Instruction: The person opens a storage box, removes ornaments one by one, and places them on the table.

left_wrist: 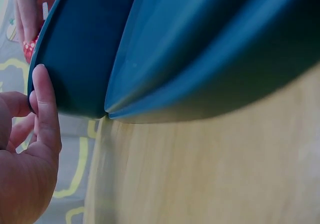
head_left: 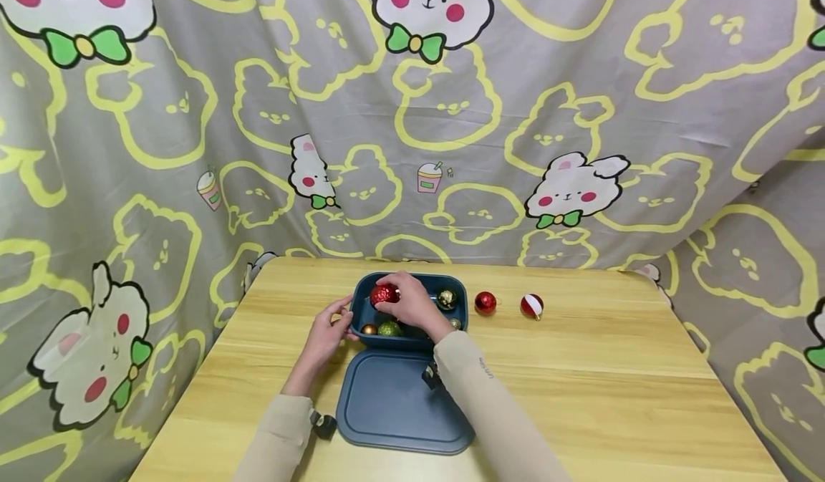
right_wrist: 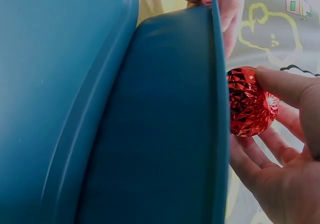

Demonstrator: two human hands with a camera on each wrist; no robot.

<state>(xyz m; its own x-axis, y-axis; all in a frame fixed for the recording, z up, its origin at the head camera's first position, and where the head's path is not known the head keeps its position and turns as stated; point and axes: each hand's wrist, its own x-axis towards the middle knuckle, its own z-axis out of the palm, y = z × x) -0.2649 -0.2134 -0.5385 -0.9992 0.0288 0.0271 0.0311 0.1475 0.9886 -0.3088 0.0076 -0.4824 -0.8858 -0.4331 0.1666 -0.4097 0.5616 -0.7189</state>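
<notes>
Over the left part of a dark blue plastic box (head_left: pixel 459 286), my right hand (head_left: pixel 417 304) holds a red faceted Christmas ball (right_wrist: pixel 252 103) between thumb and fingers. In the right wrist view, the box wall (right_wrist: pixel 160 108) hides the ball's near edge. My left hand (head_left: pixel 327 330) grips the box's left end; the left wrist view shows thumb and fingers at its rim. Inside lie a gold ball (head_left: pixel 446 298), a green glittery ball (head_left: pixel 389 329), an orange-gold ball (head_left: pixel 369 329) and a small pale ball (head_left: pixel 455 323). My right forearm covers part of the box.
The box's blue lid (head_left: pixel 402 403) lies flat on the wooden table (head_left: pixel 612 382), just in front of the box. A shiny red ball (head_left: pixel 485 303) and a red-and-white ball (head_left: pixel 531 306) sit right of the box. A patterned curtain (head_left: pixel 451 217) hangs behind the table.
</notes>
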